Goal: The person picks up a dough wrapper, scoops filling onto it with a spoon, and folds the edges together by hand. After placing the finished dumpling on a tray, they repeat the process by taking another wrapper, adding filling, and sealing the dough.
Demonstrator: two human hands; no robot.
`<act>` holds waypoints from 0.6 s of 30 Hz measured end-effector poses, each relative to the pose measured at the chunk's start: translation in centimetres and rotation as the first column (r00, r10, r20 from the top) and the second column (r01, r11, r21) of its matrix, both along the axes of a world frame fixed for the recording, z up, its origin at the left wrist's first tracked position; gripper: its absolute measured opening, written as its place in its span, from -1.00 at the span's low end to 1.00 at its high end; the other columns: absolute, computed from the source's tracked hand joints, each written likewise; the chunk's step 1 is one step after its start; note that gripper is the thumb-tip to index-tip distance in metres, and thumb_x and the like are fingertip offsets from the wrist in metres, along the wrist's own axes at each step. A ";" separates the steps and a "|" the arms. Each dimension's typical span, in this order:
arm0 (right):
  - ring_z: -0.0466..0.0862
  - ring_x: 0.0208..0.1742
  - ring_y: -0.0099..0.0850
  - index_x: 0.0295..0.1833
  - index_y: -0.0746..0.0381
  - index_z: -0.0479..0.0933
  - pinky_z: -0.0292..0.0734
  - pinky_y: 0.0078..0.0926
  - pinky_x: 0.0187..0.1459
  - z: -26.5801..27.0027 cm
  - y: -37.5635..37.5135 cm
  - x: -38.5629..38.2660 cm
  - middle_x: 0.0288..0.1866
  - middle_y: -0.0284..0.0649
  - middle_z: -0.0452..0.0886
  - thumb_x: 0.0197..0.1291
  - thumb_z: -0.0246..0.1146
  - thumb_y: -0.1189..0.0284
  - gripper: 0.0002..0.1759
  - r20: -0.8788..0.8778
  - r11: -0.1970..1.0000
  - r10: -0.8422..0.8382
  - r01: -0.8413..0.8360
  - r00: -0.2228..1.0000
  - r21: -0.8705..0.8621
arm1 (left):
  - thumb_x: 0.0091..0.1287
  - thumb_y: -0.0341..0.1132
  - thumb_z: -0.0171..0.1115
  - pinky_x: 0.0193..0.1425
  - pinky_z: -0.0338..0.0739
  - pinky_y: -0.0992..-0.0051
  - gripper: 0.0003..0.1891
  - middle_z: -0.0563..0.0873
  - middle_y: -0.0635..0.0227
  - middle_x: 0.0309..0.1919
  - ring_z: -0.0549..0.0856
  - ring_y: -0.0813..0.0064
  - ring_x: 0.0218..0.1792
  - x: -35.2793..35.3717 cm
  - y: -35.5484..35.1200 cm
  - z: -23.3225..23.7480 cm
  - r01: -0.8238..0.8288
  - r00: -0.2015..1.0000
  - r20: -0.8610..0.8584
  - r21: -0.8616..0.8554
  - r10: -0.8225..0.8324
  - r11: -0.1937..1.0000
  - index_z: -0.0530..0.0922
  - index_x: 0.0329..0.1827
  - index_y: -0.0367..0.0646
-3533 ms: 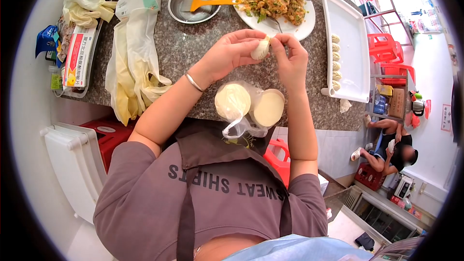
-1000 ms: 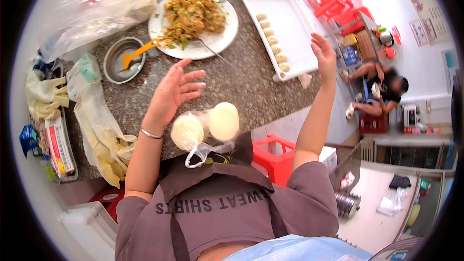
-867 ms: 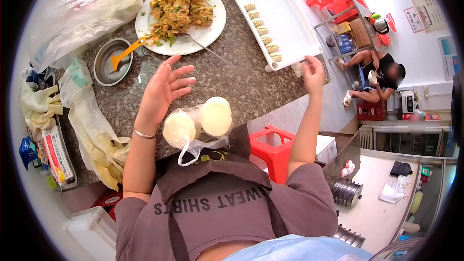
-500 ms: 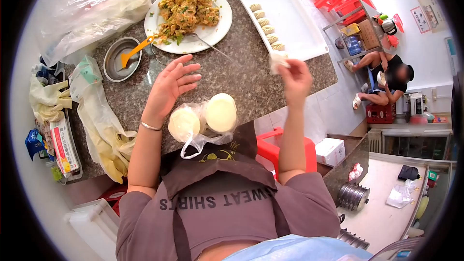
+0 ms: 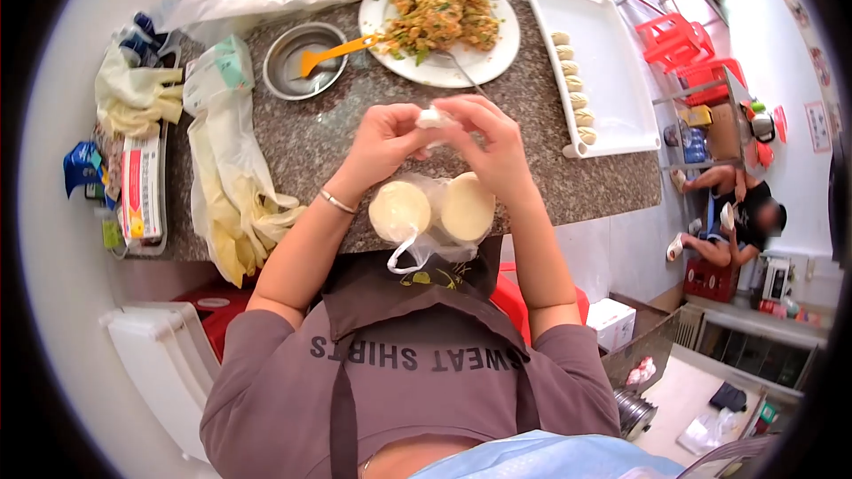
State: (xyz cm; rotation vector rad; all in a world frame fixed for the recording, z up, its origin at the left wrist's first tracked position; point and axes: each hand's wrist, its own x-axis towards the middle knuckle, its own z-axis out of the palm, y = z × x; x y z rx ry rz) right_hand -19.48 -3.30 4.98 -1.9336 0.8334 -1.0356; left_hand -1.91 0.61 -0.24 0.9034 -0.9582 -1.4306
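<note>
Over the counter, my left hand (image 5: pixel 388 144) and my right hand (image 5: pixel 486 144) meet with fingers curled in. Both pinch a small, soft-looking white piece (image 5: pixel 431 117); its kind I cannot tell, as fingers cover part of it. Just below the hands, two stacks of round pale dough wrappers (image 5: pixel 399 211) sit in a clear plastic bag (image 5: pixel 435 248) at the near counter edge. Beyond them is a white plate (image 5: pixel 377 13) heaped with chopped filling (image 5: pixel 444 13), a metal utensil handle sticking out toward my hands. To the right, several pleated dumplings (image 5: pixel 573 84) line the left side of a white tray (image 5: pixel 621 137).
A metal bowl (image 5: pixel 282 62) with an orange brush (image 5: pixel 333 55) stands left of the plate. Plastic bags (image 5: pixel 232 142) and a crowded basket (image 5: pixel 142 186) occupy the counter's left. A seated person (image 5: pixel 741 217), red stools (image 5: pixel 674 35) and a shelf are off to the right.
My right hand has come from the tray's near corner to my left hand, carrying the white piece. My left hand, spread before, has closed on it too. The whole view has shifted.
</note>
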 end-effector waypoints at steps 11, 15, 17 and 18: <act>0.67 -0.01 -0.43 0.09 0.32 0.60 0.59 -0.48 0.05 -7.8 2.5 -19.1 0.00 -0.17 0.69 0.37 0.26 0.51 -0.77 0.249 0.637 -0.759 0.766 0.602 0.086 | 0.42 -0.29 0.29 0.19 0.54 0.54 -0.66 0.74 0.29 0.00 0.68 0.56 0.07 0.3 -0.1 0.4 0.354 0.924 0.127 0.076 -0.361 0.932 0.61 0.16 -0.30; 0.60 0.19 -0.13 0.21 0.31 0.55 0.48 -0.24 0.23 -10.6 2.5 -25.3 0.17 -0.09 0.62 0.31 0.29 0.47 -0.63 -0.226 0.490 -0.871 0.777 0.435 -0.394 | 0.52 -0.14 0.14 0.28 0.49 0.47 -0.60 0.71 0.24 0.12 0.65 0.49 0.14 0.3 0.1 0.2 0.541 0.818 0.155 0.119 -0.554 0.833 0.61 0.21 -0.27; 0.57 0.22 -0.13 0.20 0.30 0.56 0.45 -0.23 0.25 -9.7 2.4 -23.6 0.19 -0.10 0.61 0.32 0.28 0.48 -0.65 -0.112 0.418 -0.904 0.797 0.412 -0.436 | 0.53 -0.07 0.09 0.29 0.48 0.44 -0.54 0.70 0.24 0.13 0.64 0.48 0.16 0.7 0.0 0.2 0.580 0.792 0.175 0.087 -0.585 0.810 0.61 0.22 -0.28; 0.55 0.25 -0.13 0.19 0.29 0.57 0.42 -0.22 0.28 -8.9 2.6 -22.2 0.21 -0.11 0.59 0.33 0.26 0.49 -0.67 -0.002 0.342 -0.923 0.817 0.385 -0.465 | 0.55 0.01 0.03 0.31 0.47 0.41 -0.49 0.70 0.25 0.14 0.63 0.46 0.18 0.9 0.0 0.1 0.618 0.763 0.195 0.062 -0.617 0.784 0.61 0.23 -0.28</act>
